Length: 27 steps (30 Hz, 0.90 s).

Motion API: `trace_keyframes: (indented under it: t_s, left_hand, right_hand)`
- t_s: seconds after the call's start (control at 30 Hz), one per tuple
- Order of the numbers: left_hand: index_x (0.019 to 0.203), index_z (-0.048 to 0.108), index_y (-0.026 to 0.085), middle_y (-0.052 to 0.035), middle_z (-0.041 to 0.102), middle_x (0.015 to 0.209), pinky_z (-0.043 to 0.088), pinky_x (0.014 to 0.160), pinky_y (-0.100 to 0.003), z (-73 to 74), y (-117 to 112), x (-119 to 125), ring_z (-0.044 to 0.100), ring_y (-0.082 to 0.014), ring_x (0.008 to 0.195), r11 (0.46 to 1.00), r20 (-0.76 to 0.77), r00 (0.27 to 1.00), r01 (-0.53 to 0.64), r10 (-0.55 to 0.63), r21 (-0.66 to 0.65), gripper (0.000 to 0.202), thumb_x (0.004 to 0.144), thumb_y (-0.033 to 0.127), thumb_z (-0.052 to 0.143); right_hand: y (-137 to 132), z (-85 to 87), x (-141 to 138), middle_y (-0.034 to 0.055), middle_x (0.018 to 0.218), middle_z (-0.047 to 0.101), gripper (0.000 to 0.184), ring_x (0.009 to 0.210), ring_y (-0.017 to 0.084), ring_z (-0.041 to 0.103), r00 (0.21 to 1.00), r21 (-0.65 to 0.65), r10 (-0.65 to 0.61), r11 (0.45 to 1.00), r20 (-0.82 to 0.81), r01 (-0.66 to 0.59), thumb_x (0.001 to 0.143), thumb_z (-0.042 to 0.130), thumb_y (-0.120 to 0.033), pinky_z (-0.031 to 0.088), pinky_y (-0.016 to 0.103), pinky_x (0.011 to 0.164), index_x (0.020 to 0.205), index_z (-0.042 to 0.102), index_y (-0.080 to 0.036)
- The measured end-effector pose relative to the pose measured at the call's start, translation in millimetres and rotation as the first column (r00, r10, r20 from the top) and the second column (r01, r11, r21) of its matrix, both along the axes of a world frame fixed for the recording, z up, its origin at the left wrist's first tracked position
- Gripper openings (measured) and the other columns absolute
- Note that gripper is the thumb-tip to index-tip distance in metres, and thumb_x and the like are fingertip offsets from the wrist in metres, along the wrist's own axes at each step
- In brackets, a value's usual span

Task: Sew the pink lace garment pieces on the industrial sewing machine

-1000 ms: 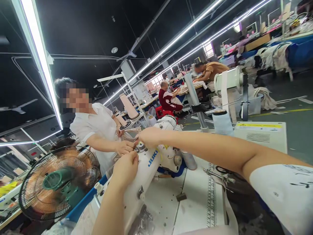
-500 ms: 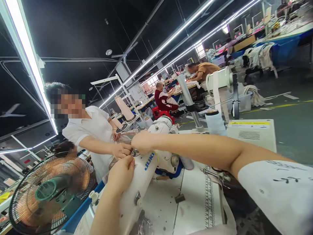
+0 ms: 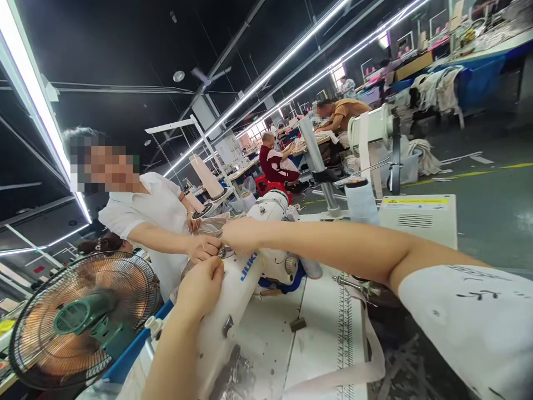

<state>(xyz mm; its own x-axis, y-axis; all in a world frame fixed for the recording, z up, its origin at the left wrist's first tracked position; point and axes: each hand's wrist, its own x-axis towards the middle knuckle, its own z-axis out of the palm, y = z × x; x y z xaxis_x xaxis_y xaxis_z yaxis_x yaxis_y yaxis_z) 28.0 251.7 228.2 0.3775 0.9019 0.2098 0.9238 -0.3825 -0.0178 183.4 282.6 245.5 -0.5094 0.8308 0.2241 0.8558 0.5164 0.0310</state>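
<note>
The white JUKI sewing machine (image 3: 227,311) runs diagonally below my hands. My left hand (image 3: 203,284) is closed with its fingers curled at the top edge of the machine's arm; what its fingertips hold, if anything, is hidden. My right hand (image 3: 241,233) reaches across from the right, its fingers closed beside a small metal fitting (image 3: 225,252) on the machine. Whatever it grips is out of sight. A co-worker's hand (image 3: 205,248) meets the same spot from the far side, nearly touching both of mine. Thin thread runs near that hand.
A caged fan (image 3: 129,278) stands at the left. Behind the machine are a thread stand with a cone (image 3: 207,176) and a co-worker in white (image 3: 166,205). To the right are a white thread spool (image 3: 361,201), a tape reel (image 3: 370,130) and a pale box (image 3: 418,219).
The view has shifted slightly, so most things sit a little farther left and higher. My hands and the co-worker's hand keep nearly the same places at the machine.
</note>
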Motion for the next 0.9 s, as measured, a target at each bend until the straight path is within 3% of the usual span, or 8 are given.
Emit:
trace_keyframes:
  t_s: [0.13,0.33,0.53,0.67,0.73,0.77,0.83,0.9]
  left_hand:
    - [0.065,0.037,0.023,-0.0016,0.057,0.069,0.031,0.060,-0.028,-0.1,-1,2,0.050,-0.0194,0.069,1.000,-0.004,1.000,-0.008,0.008,0.017,0.024,0.089,0.025,0.034]
    - [0.064,0.034,0.024,-0.0009,0.056,0.069,0.033,0.062,-0.027,0.9,-2,1,0.050,-0.0188,0.069,0.999,-0.038,0.999,-0.008,0.009,0.035,0.025,0.089,0.026,0.034]
    - [0.065,0.036,0.024,-0.0011,0.059,0.071,0.035,0.063,-0.027,0.5,-2,0,0.053,-0.0191,0.070,0.999,-0.044,0.999,-0.009,0.011,0.031,0.025,0.089,0.027,0.034]
    - [0.065,0.037,0.024,-0.0010,0.058,0.069,0.034,0.061,-0.027,1.0,-1,1,0.053,-0.0191,0.069,1.000,-0.039,0.999,-0.002,0.003,0.020,0.024,0.089,0.027,0.033]
    - [0.065,0.037,0.024,-0.0012,0.058,0.070,0.034,0.061,-0.027,1.0,-1,1,0.052,-0.0192,0.069,1.000,-0.037,0.999,0.000,0.001,0.018,0.024,0.089,0.028,0.033]
    - [0.065,0.037,0.024,-0.0013,0.058,0.070,0.033,0.060,-0.027,1.0,-1,0,0.052,-0.0192,0.069,1.000,-0.037,0.999,-0.001,0.002,0.019,0.024,0.088,0.028,0.033]
    - [0.065,0.037,0.024,-0.0013,0.058,0.070,0.033,0.059,-0.027,0.7,-1,0,0.051,-0.0192,0.068,1.000,-0.037,0.999,-0.009,0.010,0.019,0.025,0.088,0.029,0.032]
    - [0.065,0.037,0.024,-0.0011,0.058,0.069,0.032,0.059,-0.027,0.3,-1,0,0.051,-0.0190,0.067,1.000,-0.037,0.999,-0.016,0.017,0.015,0.025,0.088,0.030,0.032]
  right_hand:
    - [18,0.5,23,0.0184,0.099,0.068,0.035,0.098,0.029,0.063,0.993,0.002,-0.115,0.993,-0.007,0.115,0.069,0.058,-0.010,0.050,0.034,0.079,0.103,0.067,-0.008]
    - [27,-2.3,19,0.0151,0.106,0.067,0.029,0.100,0.027,0.062,0.983,-0.001,-0.159,0.987,-0.086,0.160,0.075,0.054,-0.012,0.049,0.031,0.078,0.100,0.068,-0.011]
    - [35,-7.3,41,0.0169,0.113,0.062,0.037,0.104,0.032,0.059,0.961,0.060,-0.215,0.972,-0.173,0.228,0.072,0.058,-0.010,0.049,0.037,0.082,0.108,0.063,-0.012]
    - [7,-8.8,65,0.0172,0.128,0.051,0.045,0.119,0.029,0.047,0.922,0.209,-0.233,0.929,-0.310,0.305,0.076,0.047,-0.005,0.043,0.036,0.092,0.120,0.052,-0.010]
    - [-21,-19.2,69,0.0142,0.133,0.047,0.045,0.123,0.022,0.041,0.882,0.299,-0.182,0.895,-0.434,0.332,0.079,0.039,-0.003,0.036,0.032,0.099,0.122,0.048,-0.010]
    - [-35,-27.9,69,0.0128,0.128,0.051,0.041,0.120,0.020,0.044,0.838,0.340,-0.089,0.887,-0.538,0.312,0.078,0.039,-0.003,0.035,0.030,0.100,0.117,0.051,-0.010]
    - [-60,-51.0,64,0.0099,0.112,0.060,0.033,0.104,0.017,0.053,0.754,0.320,0.060,0.925,-0.654,0.204,0.081,0.039,-0.007,0.040,0.026,0.091,0.109,0.055,-0.012]
    - [-74,-77.8,57,0.0055,0.098,0.066,0.024,0.090,0.016,0.058,0.795,0.168,0.123,0.985,-0.594,-0.027,0.084,0.043,-0.014,0.044,0.025,0.079,0.102,0.060,-0.016]
